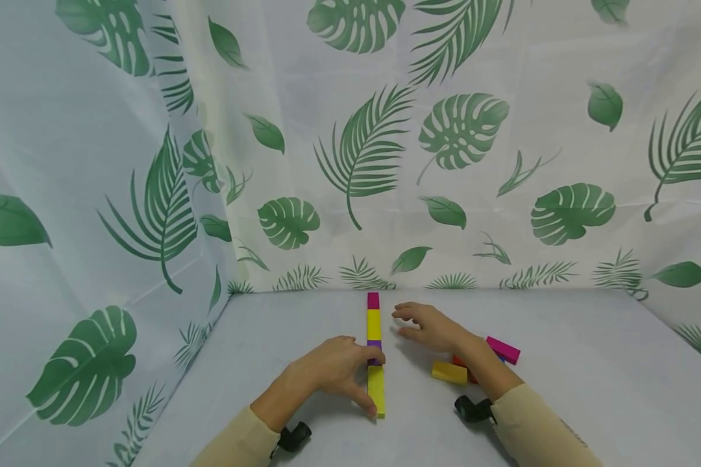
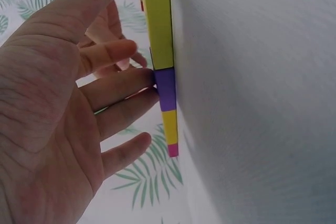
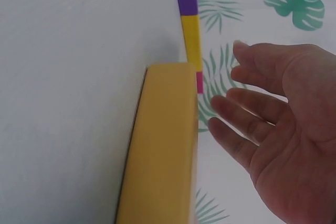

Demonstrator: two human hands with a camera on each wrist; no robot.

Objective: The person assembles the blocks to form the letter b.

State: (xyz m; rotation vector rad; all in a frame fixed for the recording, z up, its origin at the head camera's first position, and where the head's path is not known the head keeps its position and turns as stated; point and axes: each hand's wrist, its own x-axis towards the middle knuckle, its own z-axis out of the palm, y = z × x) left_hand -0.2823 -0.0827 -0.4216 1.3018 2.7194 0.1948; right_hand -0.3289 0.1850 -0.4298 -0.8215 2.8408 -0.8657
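A straight row of coloured blocks runs away from me on the table: a long yellow-green block [image 1: 376,389] nearest, then a purple block [image 1: 374,345], a yellow block [image 1: 374,324] and a magenta block [image 1: 373,300] at the far end. My left hand [image 1: 333,364] lies along the row's left side. Its thumb is by the near end of the yellow-green block, and fingertips touch the purple block [image 2: 166,90]. To the right of the row, my right hand [image 1: 429,326] hovers with fingers loosely bent and nothing in them.
Under and beside my right forearm lie loose blocks: an orange-yellow block [image 1: 450,373], a magenta block [image 1: 503,350], and partly hidden red and blue ones. A leaf-patterned curtain [image 1: 292,168] stands behind the white table [image 1: 269,324] and along its left side.
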